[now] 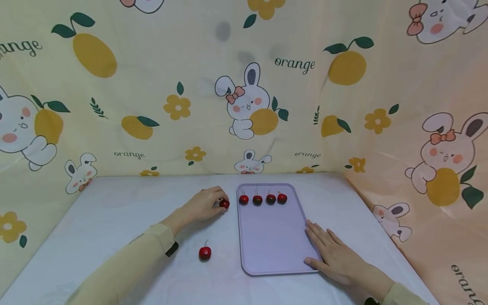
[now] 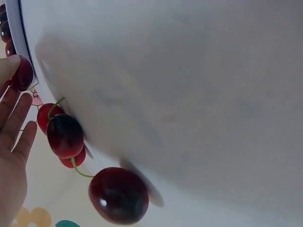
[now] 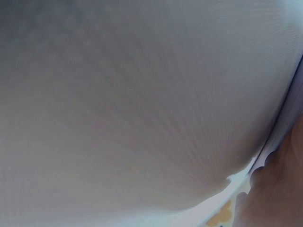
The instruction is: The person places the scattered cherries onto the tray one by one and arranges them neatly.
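My left hand (image 1: 206,204) pinches a dark red cherry (image 1: 224,204) between thumb and fingers, just left of the lilac tray (image 1: 274,237). The left wrist view shows that held cherry (image 2: 22,74) close to the tray's edge. Along the tray's far end sits a row of several cherries (image 1: 257,200), stems up. My right hand (image 1: 335,256) rests with straight fingers on the tray's right rim. A single cherry (image 1: 205,253) stands on the table, nearer to me.
More loose cherries (image 2: 65,136) lie on the table by my left hand in the left wrist view, mostly hidden behind that hand from the head. A white cloth (image 1: 126,212) covers the table. Behind it hangs a printed curtain (image 1: 213,55).
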### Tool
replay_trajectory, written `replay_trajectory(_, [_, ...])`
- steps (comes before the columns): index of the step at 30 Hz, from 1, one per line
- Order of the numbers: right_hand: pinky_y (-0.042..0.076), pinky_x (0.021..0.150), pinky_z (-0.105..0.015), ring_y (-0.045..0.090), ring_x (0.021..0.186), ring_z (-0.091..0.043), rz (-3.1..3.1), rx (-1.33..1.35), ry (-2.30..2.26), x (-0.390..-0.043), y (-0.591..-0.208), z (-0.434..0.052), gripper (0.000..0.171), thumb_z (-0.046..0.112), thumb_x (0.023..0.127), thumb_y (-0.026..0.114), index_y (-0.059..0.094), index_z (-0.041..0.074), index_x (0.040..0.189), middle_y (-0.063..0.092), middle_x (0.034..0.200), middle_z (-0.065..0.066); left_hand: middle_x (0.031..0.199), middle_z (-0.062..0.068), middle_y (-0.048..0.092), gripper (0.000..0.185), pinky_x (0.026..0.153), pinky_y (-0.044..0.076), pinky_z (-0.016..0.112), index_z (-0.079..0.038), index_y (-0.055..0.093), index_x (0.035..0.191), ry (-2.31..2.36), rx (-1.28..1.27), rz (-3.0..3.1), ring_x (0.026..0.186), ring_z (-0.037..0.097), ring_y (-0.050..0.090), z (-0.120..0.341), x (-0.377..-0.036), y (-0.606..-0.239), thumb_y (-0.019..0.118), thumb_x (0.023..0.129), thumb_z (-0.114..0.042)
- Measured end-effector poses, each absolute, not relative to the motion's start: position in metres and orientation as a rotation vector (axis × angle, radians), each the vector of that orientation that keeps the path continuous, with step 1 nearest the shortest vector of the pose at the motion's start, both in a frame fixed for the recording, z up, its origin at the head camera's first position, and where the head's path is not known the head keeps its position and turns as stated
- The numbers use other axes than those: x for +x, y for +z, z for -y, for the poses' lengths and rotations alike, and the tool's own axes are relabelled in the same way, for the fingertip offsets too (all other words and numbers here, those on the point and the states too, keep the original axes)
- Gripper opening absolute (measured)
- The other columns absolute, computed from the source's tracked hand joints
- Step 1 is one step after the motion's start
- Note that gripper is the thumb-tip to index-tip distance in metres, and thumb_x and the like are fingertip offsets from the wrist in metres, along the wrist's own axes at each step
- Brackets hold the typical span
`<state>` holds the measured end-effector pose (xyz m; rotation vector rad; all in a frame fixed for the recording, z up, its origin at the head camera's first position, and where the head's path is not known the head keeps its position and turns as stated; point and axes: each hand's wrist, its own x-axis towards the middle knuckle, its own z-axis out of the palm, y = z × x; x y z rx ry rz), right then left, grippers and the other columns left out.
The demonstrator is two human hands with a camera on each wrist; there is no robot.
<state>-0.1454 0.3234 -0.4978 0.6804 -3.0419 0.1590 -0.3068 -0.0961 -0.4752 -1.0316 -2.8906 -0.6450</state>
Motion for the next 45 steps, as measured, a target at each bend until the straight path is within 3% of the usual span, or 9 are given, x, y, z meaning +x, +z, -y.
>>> replay_trajectory(4, [-0.010, 0.121, -0.020, 0.029, 0.155, -0.033, 3.034, 0.688, 0.167, -0.145, -0.497, -0.324, 0.089, 0.066, 0.100, 0.051, 0.035, 0.003, 0.160, 0.025, 0.171, -0.011, 0.121, 0.000, 0.065, 0.028, 0.099, 0.055, 0.037, -0.014, 0.071, 0.120, -0.726, -1.033, 2.877, 0.109, 0.019, 0.065, 0.094, -0.303, -0.471, 0.079, 0.094, -0.018])
replay_trajectory(9, [-0.014, 0.118, -0.017, 0.029, 0.155, -0.033, 3.026, 0.696, 0.170, -0.145, -0.498, -0.324, 0.088, 0.065, 0.101, 0.051, 0.035, 0.002, 0.160, 0.025, 0.171, -0.012, 0.121, 0.000, 0.064, 0.028, 0.102, 0.054, 0.037, -0.012, 0.071, 0.121, -0.815, -1.057, 2.846, 0.112, 0.020, 0.065, 0.089, -0.300, -0.467, 0.078, 0.094, -0.017])
replay_trajectory(15, [-0.010, 0.122, -0.021, 0.029, 0.155, -0.033, 3.024, 0.694, 0.175, -0.146, -0.498, -0.325, 0.088, 0.065, 0.101, 0.051, 0.034, 0.002, 0.161, 0.025, 0.171, -0.011, 0.122, 0.002, 0.065, 0.028, 0.103, 0.053, 0.036, -0.011, 0.071, 0.122, -0.859, -1.106, 2.794, 0.112, 0.020, 0.064, 0.081, -0.294, -0.460, 0.078, 0.094, -0.015])
replay_trajectory(21, [0.002, 0.128, -0.032, 0.028, 0.155, -0.032, 3.038, 0.684, 0.177, -0.146, -0.498, -0.325, 0.089, 0.066, 0.101, 0.051, 0.034, 0.003, 0.161, 0.024, 0.171, -0.011, 0.121, 0.004, 0.065, 0.028, 0.101, 0.055, 0.035, -0.009, 0.072, 0.120, -0.888, -1.158, 2.746, 0.109, 0.018, 0.063, 0.075, -0.289, -0.456, 0.079, 0.093, -0.013])
replay_trajectory(26, [0.000, 0.127, -0.031, 0.028, 0.155, -0.033, 3.056, 0.675, 0.184, -0.145, -0.497, -0.325, 0.089, 0.066, 0.100, 0.051, 0.033, 0.003, 0.161, 0.023, 0.171, -0.011, 0.119, 0.002, 0.065, 0.027, 0.098, 0.055, 0.034, -0.009, 0.072, 0.118, -0.920, -1.197, 2.720, 0.107, 0.017, 0.064, 0.070, -0.287, -0.457, 0.080, 0.093, -0.015])
replay_trajectory(33, [0.021, 0.125, -0.050, 0.028, 0.155, -0.033, 3.055, 0.673, 0.173, -0.145, -0.497, -0.324, 0.090, 0.066, 0.100, 0.052, 0.033, 0.003, 0.161, 0.024, 0.171, -0.011, 0.116, 0.000, 0.064, 0.025, 0.096, 0.056, 0.032, -0.013, 0.073, 0.117, -0.906, -1.248, 2.729, 0.105, 0.015, 0.064, 0.060, -0.285, -0.459, 0.080, 0.094, -0.019])
replay_trajectory(39, [-0.008, 0.124, -0.024, 0.028, 0.155, -0.033, 3.046, 0.688, 0.184, -0.146, -0.498, -0.325, 0.090, 0.066, 0.100, 0.051, 0.033, 0.003, 0.161, 0.024, 0.171, -0.011, 0.117, 0.001, 0.064, 0.025, 0.099, 0.055, 0.031, -0.012, 0.073, 0.116, -0.899, -1.282, 2.751, 0.107, 0.014, 0.063, 0.055, -0.285, -0.461, 0.080, 0.093, -0.018])
replay_trajectory(41, [-0.011, 0.122, -0.020, 0.028, 0.155, -0.033, 3.044, 0.691, 0.193, -0.146, -0.497, -0.325, 0.089, 0.065, 0.101, 0.051, 0.033, 0.003, 0.161, 0.024, 0.171, -0.011, 0.118, 0.001, 0.064, 0.026, 0.100, 0.054, 0.032, -0.012, 0.073, 0.116, -0.887, -1.299, 2.759, 0.107, 0.015, 0.064, 0.054, -0.285, -0.462, 0.081, 0.093, -0.019])
replay_trajectory(45, [0.014, 0.128, -0.044, 0.031, 0.154, -0.034, 3.008, 0.714, 0.176, -0.145, -0.496, -0.324, 0.087, 0.063, 0.100, 0.054, 0.036, 0.002, 0.160, 0.028, 0.170, -0.012, 0.120, -0.004, 0.064, 0.026, 0.100, 0.054, 0.032, -0.017, 0.073, 0.116, -0.823, -1.298, 2.809, 0.108, 0.013, 0.063, 0.052, -0.284, -0.464, 0.081, 0.093, -0.025])
